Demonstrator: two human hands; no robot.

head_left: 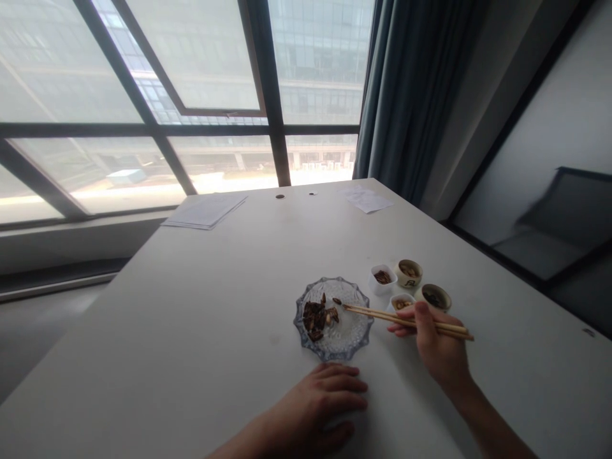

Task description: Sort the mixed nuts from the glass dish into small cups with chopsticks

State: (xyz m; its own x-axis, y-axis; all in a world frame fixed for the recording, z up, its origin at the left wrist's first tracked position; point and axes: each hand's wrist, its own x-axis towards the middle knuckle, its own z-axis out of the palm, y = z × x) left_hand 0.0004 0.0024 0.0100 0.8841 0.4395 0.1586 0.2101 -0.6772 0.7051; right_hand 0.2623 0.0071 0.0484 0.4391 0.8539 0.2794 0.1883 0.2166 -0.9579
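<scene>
nearest, the left hand (325,398) lies loose, nothing visible in it, just beside the near rim of the glass dish (361,331). brown pieces (314,322) heap at the dish's left; chopsticks (382,314), grasped in the right hand (442,350), reach one dark piece (337,301), pinched or not i cannot tell. picking single pieces seems the step in hand, calling for a steady squeeze, clear of the small cups (380,289) far right.

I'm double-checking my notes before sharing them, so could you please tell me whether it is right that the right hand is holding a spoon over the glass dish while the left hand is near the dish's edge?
Not quite: the head view shows the right hand holding chopsticks, not a spoon, over the glass dish. The left hand is near the dish's edge.
</scene>
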